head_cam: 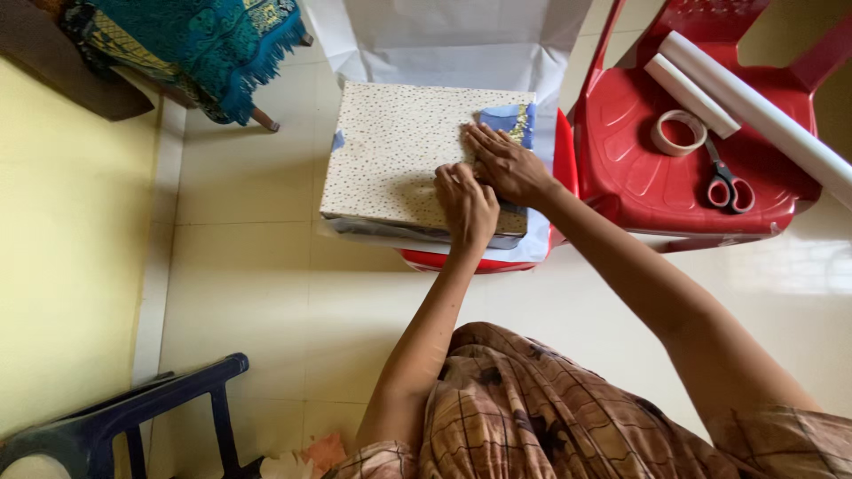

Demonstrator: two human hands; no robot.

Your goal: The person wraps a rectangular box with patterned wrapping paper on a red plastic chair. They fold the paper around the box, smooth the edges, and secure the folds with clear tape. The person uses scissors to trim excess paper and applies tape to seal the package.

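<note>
Pale floor tiles fill the frame beneath a red stool (559,191). At centre, the left hand (466,207) — fingers curled, knuckles down — presses on a speckled wrapped box (399,151). Just beside it, the right hand (508,164) lies flat and open on the box's right edge, near a blue patch (504,118). Upper right — a red chair (639,168) bearing a tape roll (678,133), scissors (728,184) and white paper rolls (745,98).
</note>
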